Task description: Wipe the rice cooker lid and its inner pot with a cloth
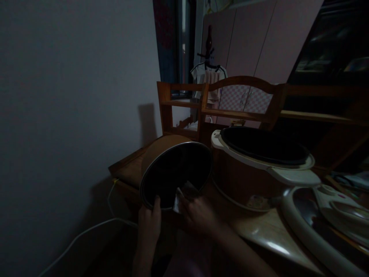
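Observation:
A round cooking pot [164,148], tan outside and dark inside, is tilted on its side with its mouth facing me. My left hand [150,221] grips its near rim, thumb over the edge and the other fingers hidden. In my right hand [198,211] is a pale cloth [178,198], held at the pot's lower right rim and partly inside the mouth. Right of the pot stands a large electric cooker [239,181] with a white rim, side handles and a dark interior. Its lid [305,219] seems to lie at the lower right.
The wooden desk [256,231] carries the cooker and has a wooden shelf frame [242,80] at its back. A plain wall [72,96] rises on the left. A white cable [83,232] hangs by the desk's left side. The room is dim.

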`<action>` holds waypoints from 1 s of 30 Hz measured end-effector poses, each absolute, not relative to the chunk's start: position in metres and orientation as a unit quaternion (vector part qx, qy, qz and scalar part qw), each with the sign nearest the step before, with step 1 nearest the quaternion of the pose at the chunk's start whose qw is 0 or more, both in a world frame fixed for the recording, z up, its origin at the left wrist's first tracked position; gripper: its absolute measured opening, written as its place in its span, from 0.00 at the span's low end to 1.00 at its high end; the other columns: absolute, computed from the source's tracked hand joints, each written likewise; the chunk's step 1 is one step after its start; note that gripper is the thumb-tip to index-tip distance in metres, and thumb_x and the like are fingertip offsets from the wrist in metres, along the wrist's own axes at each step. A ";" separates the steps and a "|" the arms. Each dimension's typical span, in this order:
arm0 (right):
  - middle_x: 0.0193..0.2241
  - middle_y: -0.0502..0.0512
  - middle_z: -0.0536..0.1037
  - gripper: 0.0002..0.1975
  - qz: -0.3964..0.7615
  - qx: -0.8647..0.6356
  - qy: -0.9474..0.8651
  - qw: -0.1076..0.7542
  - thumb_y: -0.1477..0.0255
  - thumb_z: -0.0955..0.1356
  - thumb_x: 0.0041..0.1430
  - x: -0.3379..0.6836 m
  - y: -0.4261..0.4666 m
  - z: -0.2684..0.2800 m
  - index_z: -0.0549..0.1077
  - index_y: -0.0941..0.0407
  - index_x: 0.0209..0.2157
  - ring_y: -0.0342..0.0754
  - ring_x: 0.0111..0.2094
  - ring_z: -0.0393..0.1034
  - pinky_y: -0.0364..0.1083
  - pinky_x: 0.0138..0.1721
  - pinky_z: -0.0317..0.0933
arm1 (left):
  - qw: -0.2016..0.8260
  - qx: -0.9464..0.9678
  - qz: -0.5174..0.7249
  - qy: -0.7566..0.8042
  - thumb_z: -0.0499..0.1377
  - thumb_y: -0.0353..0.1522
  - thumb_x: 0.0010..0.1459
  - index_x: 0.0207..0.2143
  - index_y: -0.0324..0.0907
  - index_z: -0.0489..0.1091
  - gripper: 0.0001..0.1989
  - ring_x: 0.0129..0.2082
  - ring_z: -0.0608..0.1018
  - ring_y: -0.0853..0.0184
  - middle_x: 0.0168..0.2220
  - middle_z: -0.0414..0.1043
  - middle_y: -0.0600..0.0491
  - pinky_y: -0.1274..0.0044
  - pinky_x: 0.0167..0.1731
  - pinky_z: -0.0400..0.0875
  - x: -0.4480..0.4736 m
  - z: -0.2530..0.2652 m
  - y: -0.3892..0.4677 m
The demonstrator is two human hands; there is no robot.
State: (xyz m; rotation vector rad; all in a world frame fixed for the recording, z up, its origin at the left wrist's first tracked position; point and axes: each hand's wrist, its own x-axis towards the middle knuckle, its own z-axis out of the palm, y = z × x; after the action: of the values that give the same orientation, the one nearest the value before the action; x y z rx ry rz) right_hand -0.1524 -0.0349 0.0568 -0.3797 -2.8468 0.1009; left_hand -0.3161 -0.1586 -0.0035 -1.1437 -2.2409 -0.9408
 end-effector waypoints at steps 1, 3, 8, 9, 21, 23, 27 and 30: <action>0.43 0.62 0.78 0.20 0.028 -0.136 -0.982 0.126 0.69 0.60 0.65 -0.149 -0.031 0.056 0.68 0.58 0.55 0.54 0.40 0.74 0.51 0.44 0.65 | 0.224 -0.414 -0.342 -0.813 0.44 0.30 0.58 0.41 0.37 0.74 0.20 0.35 0.77 0.57 0.33 0.75 0.41 0.67 0.38 0.72 -0.316 -0.003 -0.159; 0.40 0.63 0.79 0.16 0.018 -0.142 -0.982 0.124 0.71 0.61 0.64 -0.143 -0.024 0.056 0.73 0.59 0.49 0.55 0.40 0.74 0.52 0.46 0.64 | 0.220 -0.412 -0.344 -0.815 0.44 0.29 0.57 0.42 0.36 0.74 0.20 0.35 0.77 0.57 0.33 0.75 0.40 0.67 0.39 0.71 -0.314 -0.003 -0.160; 0.42 0.64 0.78 0.16 0.009 -0.134 -0.979 0.154 0.72 0.60 0.65 -0.130 -0.018 0.063 0.74 0.60 0.49 0.55 0.45 0.72 0.54 0.50 0.63 | 0.208 -0.413 -0.347 -0.816 0.45 0.28 0.56 0.44 0.36 0.73 0.20 0.36 0.77 0.56 0.34 0.75 0.41 0.66 0.39 0.71 -0.312 -0.001 -0.159; 0.45 0.65 0.77 0.17 0.006 -0.128 -0.978 0.164 0.71 0.60 0.65 -0.129 -0.018 0.063 0.73 0.60 0.50 0.55 0.47 0.71 0.54 0.51 0.62 | 0.205 -0.413 -0.346 -0.817 0.45 0.28 0.56 0.44 0.36 0.73 0.20 0.36 0.77 0.56 0.33 0.75 0.41 0.67 0.39 0.71 -0.312 -0.001 -0.158; 0.61 0.66 0.62 0.29 -0.030 -0.095 -0.973 0.209 0.77 0.60 0.64 -0.127 -0.021 0.059 0.53 0.62 0.65 0.54 0.60 0.59 0.56 0.63 0.50 | 0.211 -0.404 -0.344 -0.821 0.44 0.30 0.57 0.43 0.37 0.73 0.20 0.33 0.76 0.59 0.29 0.75 0.44 0.69 0.36 0.71 -0.307 0.005 -0.158; 0.61 0.67 0.62 0.28 -0.047 -0.100 -0.970 0.215 0.77 0.62 0.62 -0.128 -0.019 0.057 0.56 0.64 0.64 0.55 0.61 0.58 0.57 0.64 0.49 | 0.216 -0.404 -0.344 -0.819 0.44 0.30 0.57 0.42 0.37 0.73 0.20 0.32 0.76 0.58 0.28 0.74 0.44 0.69 0.36 0.71 -0.307 0.004 -0.158; 0.58 0.68 0.65 0.22 -0.076 -0.112 -0.965 0.223 0.74 0.65 0.60 -0.135 -0.013 0.058 0.68 0.65 0.56 0.59 0.61 0.56 0.59 0.64 0.48 | 0.224 -0.406 -0.342 -0.817 0.43 0.29 0.57 0.42 0.36 0.74 0.21 0.31 0.76 0.58 0.29 0.75 0.44 0.68 0.35 0.71 -0.309 0.002 -0.157; 0.57 0.68 0.67 0.19 -0.086 -0.137 -0.961 0.224 0.73 0.65 0.60 -0.140 -0.009 0.060 0.73 0.65 0.51 0.59 0.60 0.58 0.56 0.63 0.50 | 0.229 -0.411 -0.341 -0.814 0.43 0.30 0.57 0.41 0.38 0.74 0.20 0.32 0.76 0.59 0.30 0.75 0.44 0.69 0.35 0.71 -0.310 0.001 -0.157</action>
State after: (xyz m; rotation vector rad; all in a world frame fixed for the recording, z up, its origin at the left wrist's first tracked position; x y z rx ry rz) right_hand -0.1398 -0.0094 0.0601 -0.3778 -2.6530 -0.2385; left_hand -0.3105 -0.1565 0.0014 -1.1317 -2.2415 -0.9376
